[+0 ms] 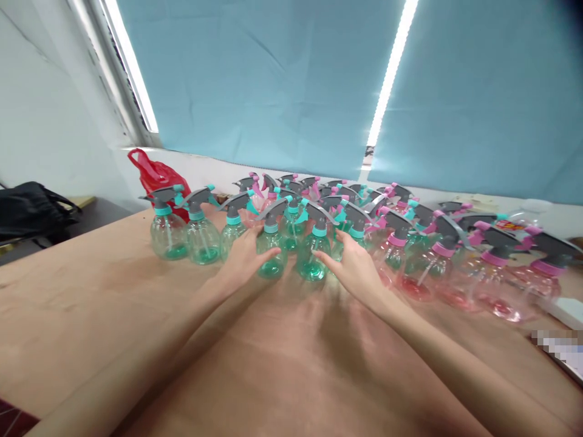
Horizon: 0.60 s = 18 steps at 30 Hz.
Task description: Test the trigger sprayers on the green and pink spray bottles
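The left hand (239, 261) reached in among the spray bottles on the wooden table (91, 291), its thumb stretched out across the front of the fourth green bottle (272, 268) from the left and its fingers running into the gap between that bottle and the third green bottle (231, 237). It was unclenched, with thumb and fingers apart, though whether it pressed on the plastic could not be told. The right hand (357, 267) was likewise loose and spread, its thumb pointing at the fifth green bottle (312, 270) and its fingertips raised in front of the sixth green bottle (357, 232); contact there could not be made out either. The fourth and fifth green bottles stood upright between the two hands, apart from each other, with turquoise collars and grey trigger heads. More green bottles stood to the left, and the pink bottles (501, 300) stood crowded to the right, while further bottles of both colours filled the space behind. A red plastic bag (159, 176) sat behind the leftmost bottles, a black bag (36, 209) lay off beyond the table's left edge, and a blue covering (273, 79) hung across the back, split by a bright strip of light (392, 79)
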### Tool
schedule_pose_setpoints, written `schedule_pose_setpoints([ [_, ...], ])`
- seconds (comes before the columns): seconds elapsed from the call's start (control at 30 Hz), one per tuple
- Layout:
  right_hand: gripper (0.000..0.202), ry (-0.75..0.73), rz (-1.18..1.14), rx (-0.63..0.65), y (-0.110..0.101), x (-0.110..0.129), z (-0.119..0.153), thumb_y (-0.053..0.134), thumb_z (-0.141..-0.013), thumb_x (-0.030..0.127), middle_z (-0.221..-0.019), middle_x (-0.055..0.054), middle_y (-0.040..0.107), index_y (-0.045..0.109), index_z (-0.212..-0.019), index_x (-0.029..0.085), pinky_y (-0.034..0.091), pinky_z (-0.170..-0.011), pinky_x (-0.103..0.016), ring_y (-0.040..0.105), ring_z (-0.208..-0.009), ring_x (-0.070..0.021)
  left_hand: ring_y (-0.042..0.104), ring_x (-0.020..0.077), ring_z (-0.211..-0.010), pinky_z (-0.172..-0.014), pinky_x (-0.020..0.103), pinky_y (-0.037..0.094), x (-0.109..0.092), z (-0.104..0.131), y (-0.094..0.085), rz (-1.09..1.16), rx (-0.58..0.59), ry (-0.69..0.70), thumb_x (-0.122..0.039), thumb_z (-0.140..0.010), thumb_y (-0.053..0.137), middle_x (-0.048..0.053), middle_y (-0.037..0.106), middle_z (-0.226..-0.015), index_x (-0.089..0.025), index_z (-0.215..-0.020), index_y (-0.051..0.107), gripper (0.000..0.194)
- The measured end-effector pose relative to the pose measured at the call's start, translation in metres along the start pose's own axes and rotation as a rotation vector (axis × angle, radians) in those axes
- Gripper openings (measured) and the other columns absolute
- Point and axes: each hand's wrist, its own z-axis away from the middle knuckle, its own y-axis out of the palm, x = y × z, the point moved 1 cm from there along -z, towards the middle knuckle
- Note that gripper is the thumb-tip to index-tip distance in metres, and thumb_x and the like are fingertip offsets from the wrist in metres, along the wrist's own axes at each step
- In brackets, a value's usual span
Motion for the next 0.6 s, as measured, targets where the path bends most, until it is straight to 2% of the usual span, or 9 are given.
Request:
schedule_pose_setpoints([
  [0.17,0.068,0.046,-0.076,0.087,0.006,0.002,-0.013,0.065,-0.082,0.046,-0.127,-0.022,0.062,0.046,-0.135,0.008,0.049,-0.094,-0.05,0.057,-0.119,-0.0375,0.058,0.0372,-0.119,-0.096,0.05,0.048,0.003,-0.009,0.005,0.016,0.004,0.015,-0.047,-0.083,0.064,0.02,0.056,-0.135,-0.014,-0.135,0.042,0.065],
  [0.4,0.076,0.08,-0.131,0.167,0.011,0.0,-0.022,0.067,-0.079,0.053,-0.133,-0.019,0.058,0.045,-0.138,0.01,0.048,-0.095,-0.047,0.057,-0.12,-0.0356,0.056,0.033,-0.124,-0.1,0.047,0.048,0.006,-0.012,0.011,0.04,-0.044,0.043,-0.043,-0.082,0.066,0.018,0.057,-0.136,-0.015,-0.132,0.041,0.063],
  [0.6,0.07,0.05,-0.087,0.22,0.011,-0.003,-0.025,0.064,-0.079,0.059,-0.128,-0.018,0.061,0.054,-0.131,0.013,0.049,-0.092,-0.048,0.058,-0.118,-0.0359,0.056,0.0305,-0.125,-0.101,0.044,0.047,0.003,-0.008,0.007,0.047,-0.069,0.072,-0.042,-0.083,0.064,0.015,0.056,-0.137,-0.017,-0.131,0.042,0.059],
])
